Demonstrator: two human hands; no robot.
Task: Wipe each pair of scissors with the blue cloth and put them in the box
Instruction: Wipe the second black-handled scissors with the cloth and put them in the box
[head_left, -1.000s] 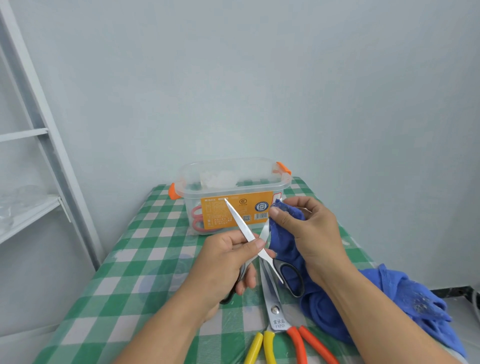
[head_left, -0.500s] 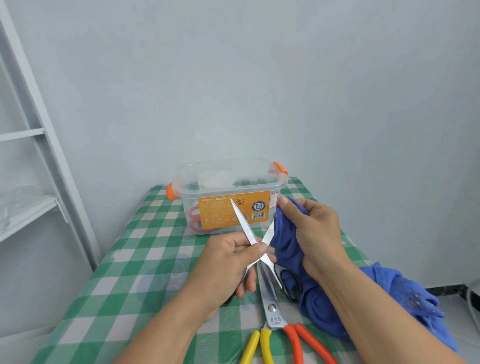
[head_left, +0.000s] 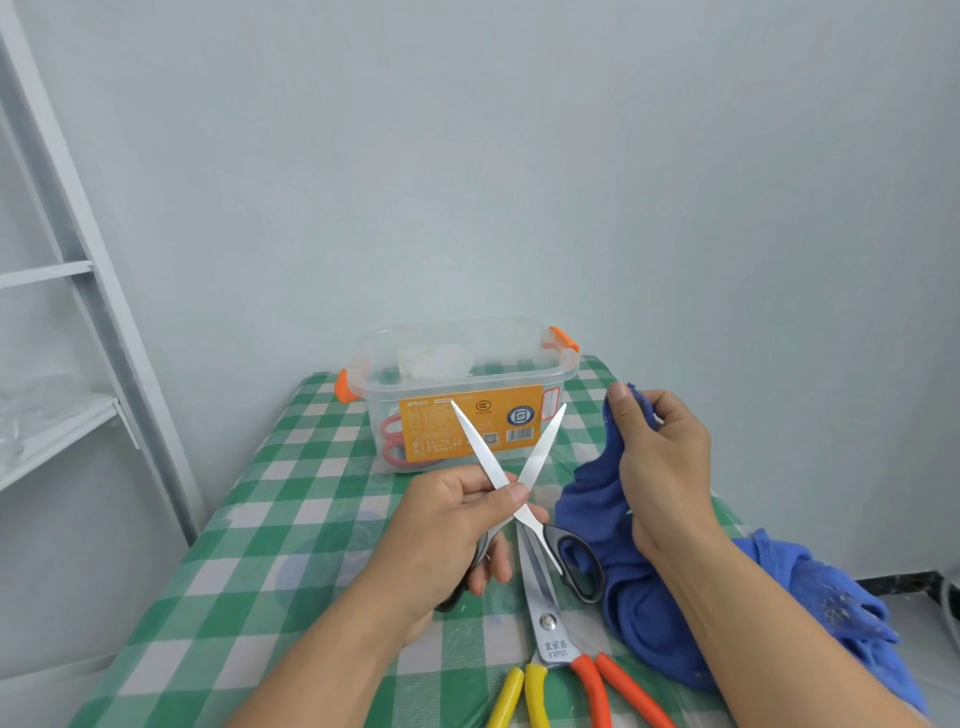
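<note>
My left hand (head_left: 447, 530) grips a pair of black-handled scissors (head_left: 524, 499) near the pivot, blades spread wide and pointing up toward the box. My right hand (head_left: 660, 467) holds a fold of the blue cloth (head_left: 597, 514) to the right of the blades, apart from them. The clear plastic box (head_left: 561, 364) with orange latches and an orange label stands at the table's far end, with red-handled scissors (head_left: 389, 436) inside. Orange-handled scissors (head_left: 550, 618) lie on the table below my hands, and yellow handles (head_left: 519, 696) show beside them.
The table (head_left: 270, 525) has a green-and-white checked cover and stands against a pale wall. A white metal shelf frame (head_left: 83, 291) rises at the left. More of the blue cloth trails off the table's right side.
My right hand has pulled the cloth off the right blade and moved right. The scissor blades now stand spread wider.
</note>
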